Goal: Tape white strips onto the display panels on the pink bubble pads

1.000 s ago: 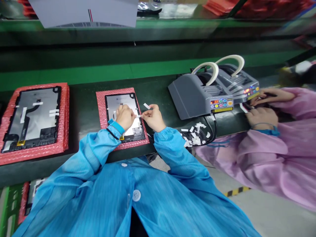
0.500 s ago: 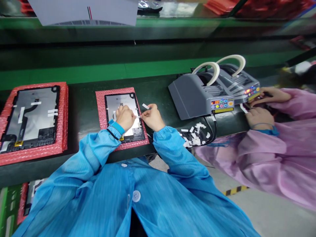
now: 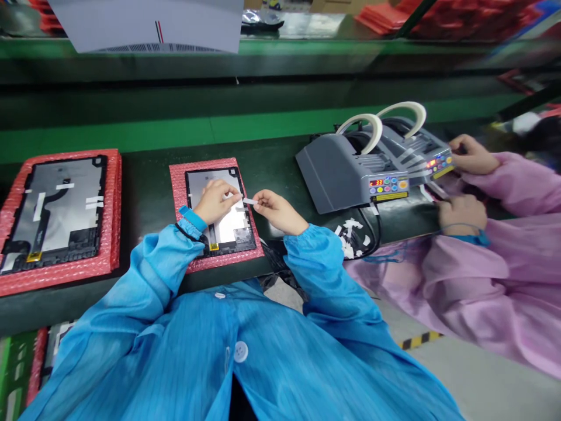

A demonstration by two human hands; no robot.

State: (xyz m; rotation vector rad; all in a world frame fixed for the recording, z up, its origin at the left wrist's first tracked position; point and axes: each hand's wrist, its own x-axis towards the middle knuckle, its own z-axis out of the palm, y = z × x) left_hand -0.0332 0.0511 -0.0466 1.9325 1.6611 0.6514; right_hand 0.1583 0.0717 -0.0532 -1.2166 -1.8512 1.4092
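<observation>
A small strip of white tape (image 3: 250, 201) stretches between my two hands, above the right edge of a tablet screen panel (image 3: 228, 231). My right hand (image 3: 280, 211) pinches the strip's right end between thumb and forefinger. At its left end the thumb and forefinger of my left hand (image 3: 215, 202) are closed together, the hand covering part of the panel. The panel has a silver back, a black frame and a yellow-edged connector near the bottom. It lies on a sheet of pink bubble wrap (image 3: 177, 181).
Another tablet panel (image 3: 65, 204) lies on stacked pink bubble wrap (image 3: 111, 234) at left. Two grey tape dispensers (image 3: 333, 175) stand right, with white tape scraps (image 3: 349, 237) before them. A co-worker's hands (image 3: 462, 215) work beside the dispensers. A white sheet (image 3: 149, 23) hangs above.
My right hand has moved slightly right and now holds a strip out toward the left fingers. My left hand has shifted slightly left and up. The co-worker's upper hand has risen beside the dispenser.
</observation>
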